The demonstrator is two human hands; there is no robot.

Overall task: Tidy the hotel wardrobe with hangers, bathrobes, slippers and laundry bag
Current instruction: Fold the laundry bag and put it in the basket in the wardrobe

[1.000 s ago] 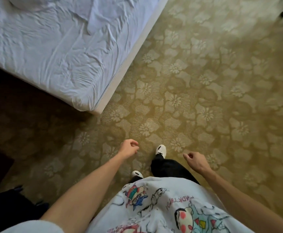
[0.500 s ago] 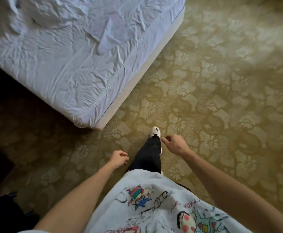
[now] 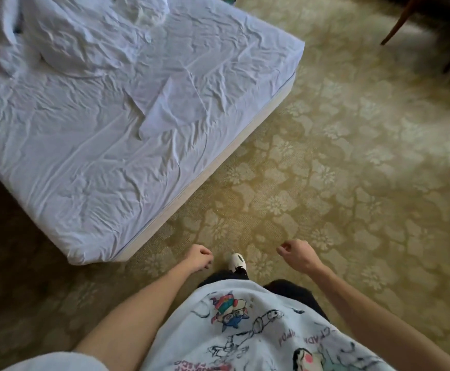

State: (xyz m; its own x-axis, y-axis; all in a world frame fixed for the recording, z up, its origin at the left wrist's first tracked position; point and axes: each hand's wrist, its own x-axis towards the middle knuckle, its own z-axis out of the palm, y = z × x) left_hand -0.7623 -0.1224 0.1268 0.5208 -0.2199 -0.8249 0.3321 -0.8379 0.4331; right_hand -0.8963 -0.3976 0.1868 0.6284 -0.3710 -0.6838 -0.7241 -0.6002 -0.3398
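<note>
Head view, compared with half a second ago: more of the bed (image 3: 127, 135) now fills the upper left of the frame, a pillow (image 3: 84, 36) showing at its top. Left hand (image 3: 198, 258) and right hand (image 3: 297, 254) hang loosely curled and empty above the carpet (image 3: 339, 183), level again. No wardrobe items are visible.

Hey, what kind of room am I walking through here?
Probably a hotel bedroom: a bed with rumpled white sheets, patterned floral carpet, and a wooden furniture leg at the far edge.
</note>
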